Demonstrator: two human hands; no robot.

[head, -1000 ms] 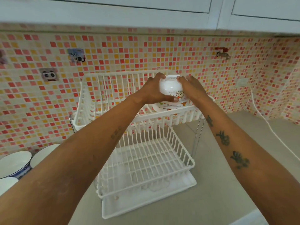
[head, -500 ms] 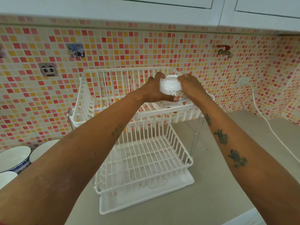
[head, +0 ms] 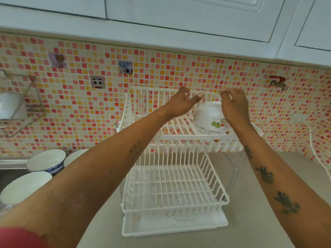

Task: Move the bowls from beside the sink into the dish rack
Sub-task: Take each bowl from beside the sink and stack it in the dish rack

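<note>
Printed bowl (head: 211,120) sits upside down on the top tier of the dish rack (head: 172,185); left hand (head: 182,104) and right hand (head: 234,106) hover just above it, fingers spread, holding nothing. Placement step looks done; next move calls for reaching left to the white bowls (head: 44,160) beside the sink on the worktop (head: 259,212).

Rack (head: 172,183): white wire, white drip tray. Bowl (head: 212,119) on its top tier: white, cartoon print in green, orange, red. Far-left bowl (head: 47,161): white inside, blue pattern outside; near-left bowl (head: 25,187): plain white. Wall (head: 170,68): mosaic of red, pink, orange, yellow, cream. Counter (head: 250,221): beige-grey. Cabinets (head: 179,13): white. Sleeve (head: 19,238): red.
</note>
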